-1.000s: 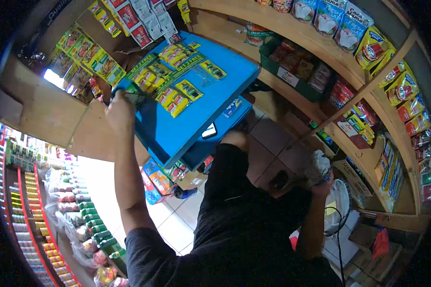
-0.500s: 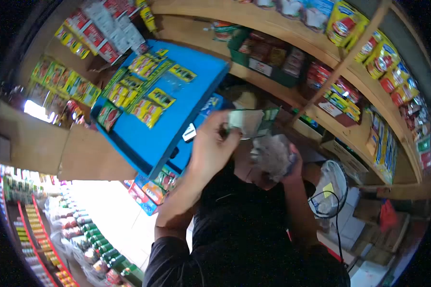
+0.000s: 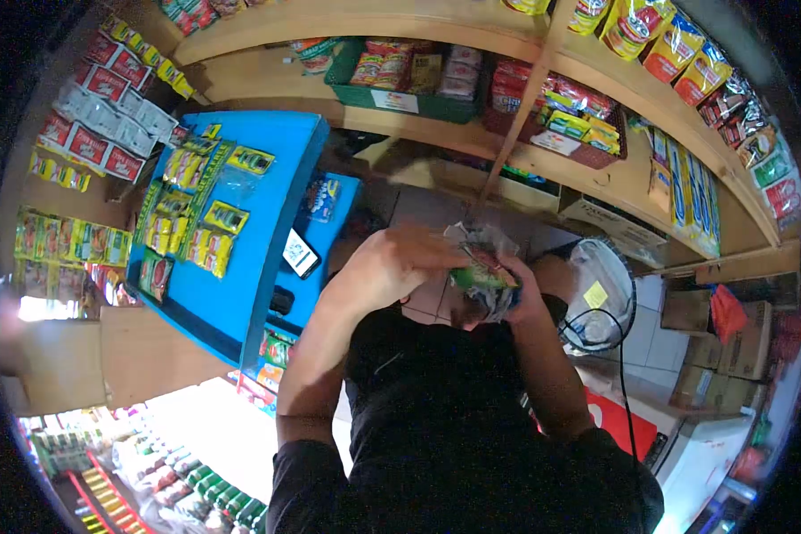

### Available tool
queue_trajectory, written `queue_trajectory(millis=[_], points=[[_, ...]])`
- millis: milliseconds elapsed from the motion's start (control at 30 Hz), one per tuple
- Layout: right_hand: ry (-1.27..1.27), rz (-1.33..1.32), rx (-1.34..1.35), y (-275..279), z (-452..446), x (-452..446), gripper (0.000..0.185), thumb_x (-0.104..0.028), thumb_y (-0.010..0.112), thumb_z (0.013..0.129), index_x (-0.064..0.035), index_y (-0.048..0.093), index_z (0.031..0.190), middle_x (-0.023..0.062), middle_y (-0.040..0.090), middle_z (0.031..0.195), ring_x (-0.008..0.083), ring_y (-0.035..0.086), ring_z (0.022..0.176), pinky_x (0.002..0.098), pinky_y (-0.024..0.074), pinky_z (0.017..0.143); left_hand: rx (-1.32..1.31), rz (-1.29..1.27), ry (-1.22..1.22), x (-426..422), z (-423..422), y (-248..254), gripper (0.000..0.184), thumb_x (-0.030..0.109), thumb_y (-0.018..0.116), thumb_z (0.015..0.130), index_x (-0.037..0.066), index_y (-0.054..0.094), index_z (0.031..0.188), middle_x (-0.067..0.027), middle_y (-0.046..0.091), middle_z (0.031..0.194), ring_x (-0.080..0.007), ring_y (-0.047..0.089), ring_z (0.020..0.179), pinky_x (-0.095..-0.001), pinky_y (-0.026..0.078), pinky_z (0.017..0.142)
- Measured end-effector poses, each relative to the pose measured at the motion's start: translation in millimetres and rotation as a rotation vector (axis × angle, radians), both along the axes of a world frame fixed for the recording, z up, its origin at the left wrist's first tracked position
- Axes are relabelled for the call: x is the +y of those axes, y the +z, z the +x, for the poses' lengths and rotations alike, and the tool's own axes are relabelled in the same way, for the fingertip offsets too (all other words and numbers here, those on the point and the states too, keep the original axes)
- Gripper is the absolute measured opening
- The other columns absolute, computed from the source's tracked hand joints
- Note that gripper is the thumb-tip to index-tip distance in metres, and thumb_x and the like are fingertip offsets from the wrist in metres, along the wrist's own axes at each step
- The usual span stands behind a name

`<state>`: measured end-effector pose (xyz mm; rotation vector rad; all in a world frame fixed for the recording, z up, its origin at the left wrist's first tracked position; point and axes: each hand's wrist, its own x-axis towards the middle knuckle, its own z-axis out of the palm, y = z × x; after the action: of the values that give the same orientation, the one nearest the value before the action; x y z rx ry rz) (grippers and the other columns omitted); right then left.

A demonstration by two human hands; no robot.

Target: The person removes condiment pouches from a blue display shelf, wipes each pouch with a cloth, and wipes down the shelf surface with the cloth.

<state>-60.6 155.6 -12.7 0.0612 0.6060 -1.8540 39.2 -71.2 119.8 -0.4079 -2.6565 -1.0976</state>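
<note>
My right hand [image 3: 525,294] is wrapped round a crinkled clear plastic bag [image 3: 485,238] from its right side. In the bag's opening or against it shows a packet with green and reddish print [image 3: 482,271]; which of the two I cannot tell. My left hand [image 3: 405,262] reaches across from the left, its fingers pointing at the bag and packet. Motion smears those fingertips, so their grip is not clear. Both hands are in front of my dark shirt, above the tiled floor.
Left stands a blue tray-like table [image 3: 240,205] with yellow sachets; a phone [image 3: 301,254] lies on a lower blue surface. Wooden shelves [image 3: 400,22] hold packets and a green basket [image 3: 427,104]. A lined bin [image 3: 610,267] with a dark cable stands right, near cardboard boxes [image 3: 743,343].
My left hand held a pale green-and-white flat item beside the bag; now its fingers are at the bag, where a green packet shows. The view has turned, shifting the blue table left.
</note>
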Motion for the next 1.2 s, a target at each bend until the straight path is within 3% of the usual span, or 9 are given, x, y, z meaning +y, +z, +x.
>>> queue_trajectory(millis=[67, 267, 300, 400, 600, 900, 1000, 1033, 1200], points=[[-0.055, 0.025, 0.020, 12, 3, -3, 0.058, -0.036, 0.054, 0.091, 0.0009, 0.046, 0.135, 0.0185, 0.057, 0.128, 0.0312, 0.057, 0.115, 0.0463, 0.0471, 0.096, 0.110, -0.113, -0.119, -14, -7, -12, 0.042, 0.010, 0.070, 0.075, 0.012, 0.067, 0.117, -0.0124, 0.068, 0.111, -0.0295, 0.066, 0.099, -0.0420, 0.053, 0.085], [-0.306, 0.038, 0.396, 25, 5, -13, 0.047, -0.021, 0.060, 0.090, 0.0002, 0.049, 0.131, 0.0143, 0.061, 0.122, 0.0242, 0.062, 0.108, 0.0357, 0.0496, 0.092, 0.151, 0.967, 0.237, 29, -17, -76, 0.061, 0.015, 0.052, 0.092, 0.000, 0.028, 0.147, -0.0155, 0.029, 0.153, -0.0263, 0.034, 0.137, -0.0391, 0.031, 0.111], [-0.333, 0.088, 0.476, 28, 8, -18, 0.045, -0.020, 0.061, 0.090, -0.0002, 0.050, 0.129, 0.0132, 0.062, 0.121, 0.0230, 0.061, 0.107, 0.0350, 0.0494, 0.092, 0.127, 0.798, 0.298, 35, -11, -89, 0.061, 0.029, 0.044, 0.097, 0.001, 0.026, 0.148, -0.0157, 0.030, 0.153, -0.0255, 0.029, 0.140, -0.0401, 0.025, 0.114], [-0.386, 0.342, 0.526, 36, 16, -32, 0.040, -0.018, 0.064, 0.089, -0.0017, 0.054, 0.125, 0.0100, 0.061, 0.119, 0.0200, 0.059, 0.106, 0.0349, 0.0481, 0.091, 0.131, 1.342, 0.204, 66, -26, -83, 0.083, 0.063, 0.029, 0.094, 0.002, 0.020, 0.150, -0.0156, 0.029, 0.153, -0.0287, 0.028, 0.142, -0.0432, 0.024, 0.115], [-0.192, 0.550, 0.744, 64, 31, -19, 0.041, -0.016, 0.062, 0.090, -0.0015, 0.053, 0.128, 0.0070, 0.060, 0.121, 0.0197, 0.056, 0.111, 0.0334, 0.0408, 0.099, 0.163, 1.933, 0.071, 58, -29, -74, 0.076, 0.061, 0.031, 0.095, 0.008, 0.024, 0.150, -0.0174, 0.029, 0.153, -0.0325, 0.030, 0.140, -0.0467, 0.022, 0.116], [-0.504, 0.506, 0.534, 83, 19, 20, 0.035, -0.019, 0.051, 0.097, -0.0006, 0.057, 0.126, 0.0083, 0.062, 0.120, 0.0205, 0.059, 0.109, 0.0350, 0.0444, 0.098, 0.138, 2.118, -0.009, 32, -13, -70, 0.053, 0.043, 0.043, 0.095, 0.024, 0.036, 0.145, -0.0052, 0.044, 0.144, -0.0300, 0.042, 0.132, -0.0652, 0.033, 0.102], [-0.457, 0.381, 1.302, 75, 10, -3, 0.030, -0.019, 0.052, 0.097, -0.0011, 0.059, 0.120, 0.0070, 0.064, 0.106, 0.0188, 0.061, 0.094, 0.0331, 0.0486, 0.090, 0.054, 2.075, 0.085, 41, -12, -71, 0.053, 0.048, 0.039, 0.097, 0.025, 0.037, 0.144, -0.0069, 0.046, 0.141, -0.0293, 0.045, 0.129, -0.0608, 0.037, 0.101], [-0.134, 0.673, 1.393, 87, 19, 2, 0.033, -0.022, 0.055, 0.096, -0.0017, 0.055, 0.122, 0.0063, 0.062, 0.095, 0.0184, 0.059, 0.087, 0.0349, 0.0476, 0.089, 0.040, 1.999, 0.122, 44, -8, -70, 0.057, 0.053, 0.035, 0.097, 0.020, 0.039, 0.143, -0.0090, 0.049, 0.138, -0.0298, 0.047, 0.127, -0.0564, 0.039, 0.102], [0.056, 0.481, 2.215, 88, 25, -68, 0.056, -0.033, 0.057, 0.090, -0.0035, 0.044, 0.136, 0.0229, 0.032, 0.149, 0.0424, 0.028, 0.139, 0.0538, 0.0227, 0.113, -0.044, 2.084, 0.008, 45, -4, -78, 0.070, 0.061, 0.028, 0.097, 0.005, 0.044, 0.138, -0.0147, 0.053, 0.133, -0.0308, 0.052, 0.121, -0.0463, 0.040, 0.105]])
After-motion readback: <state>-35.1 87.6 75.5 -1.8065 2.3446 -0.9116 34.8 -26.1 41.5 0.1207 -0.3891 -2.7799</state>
